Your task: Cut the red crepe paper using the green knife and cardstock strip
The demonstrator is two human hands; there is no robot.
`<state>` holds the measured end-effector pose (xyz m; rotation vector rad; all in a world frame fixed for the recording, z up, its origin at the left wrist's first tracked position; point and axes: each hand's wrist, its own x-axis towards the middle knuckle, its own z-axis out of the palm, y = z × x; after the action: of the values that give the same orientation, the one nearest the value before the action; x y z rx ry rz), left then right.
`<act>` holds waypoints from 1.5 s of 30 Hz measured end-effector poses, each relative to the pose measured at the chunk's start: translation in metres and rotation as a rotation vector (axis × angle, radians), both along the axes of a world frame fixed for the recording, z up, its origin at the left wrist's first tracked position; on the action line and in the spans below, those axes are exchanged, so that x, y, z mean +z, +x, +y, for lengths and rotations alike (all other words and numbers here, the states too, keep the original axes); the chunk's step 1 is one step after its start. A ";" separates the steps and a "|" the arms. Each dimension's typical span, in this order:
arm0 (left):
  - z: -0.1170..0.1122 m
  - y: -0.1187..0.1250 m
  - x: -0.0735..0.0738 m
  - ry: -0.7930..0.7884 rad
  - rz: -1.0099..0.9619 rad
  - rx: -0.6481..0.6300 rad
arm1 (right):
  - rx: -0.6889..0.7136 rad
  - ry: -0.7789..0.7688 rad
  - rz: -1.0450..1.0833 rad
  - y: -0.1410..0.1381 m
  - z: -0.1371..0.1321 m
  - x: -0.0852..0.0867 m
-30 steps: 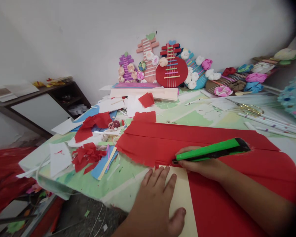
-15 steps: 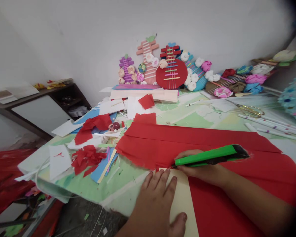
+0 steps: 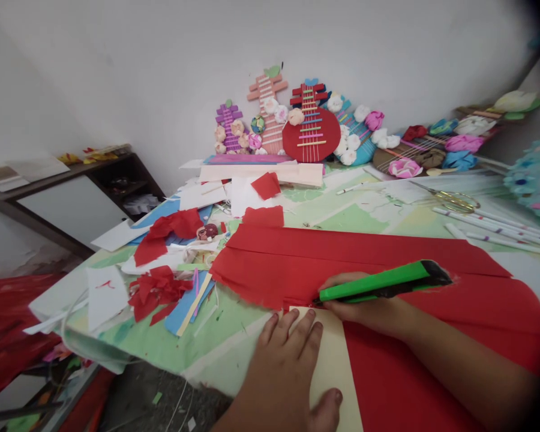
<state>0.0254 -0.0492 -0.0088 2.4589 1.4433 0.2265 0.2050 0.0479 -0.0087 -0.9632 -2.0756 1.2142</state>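
Observation:
A large sheet of red paper (image 3: 414, 354) with crease lines covers the front right of the table. On top of it lies a cream strip of card (image 3: 337, 354), its far end near the sheet's torn edge. My left hand (image 3: 288, 360) rests flat on this card, fingers spread and thumb out to the right. In my right hand (image 3: 364, 315) is a green utility knife (image 3: 378, 282), held at a slant. Its tip meets the red paper just past the card's far right corner; the blade itself is too small to make out.
Red paper scraps (image 3: 162, 291), a blue strip (image 3: 184, 312) and white card pieces (image 3: 108, 297) litter the left side. Gold-handled scissors (image 3: 454, 201) and white paper sticks (image 3: 499, 228) lie at right. Paper lute-shaped crafts, including a red one (image 3: 312, 135), lean on the wall.
Both hands and the knife stay almost where they were. The whole view has shifted very slightly; nothing was taken up or let go.

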 end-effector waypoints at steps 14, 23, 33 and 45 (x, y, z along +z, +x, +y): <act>0.000 -0.001 -0.002 0.043 0.000 -0.004 | -0.011 0.106 -0.094 0.002 -0.001 0.002; 0.002 0.000 -0.001 0.007 0.002 -0.005 | -0.021 0.173 -0.138 0.004 -0.001 -0.001; 0.002 -0.001 0.001 -0.024 -0.006 -0.007 | -0.020 0.076 -0.098 0.005 -0.001 0.003; 0.004 -0.001 0.002 -0.042 -0.011 -0.009 | 0.004 0.190 -0.223 0.004 0.001 -0.003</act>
<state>0.0246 -0.0451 -0.0071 2.4260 1.4183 0.2052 0.2093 0.0490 -0.0115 -1.0442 -2.3170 0.9260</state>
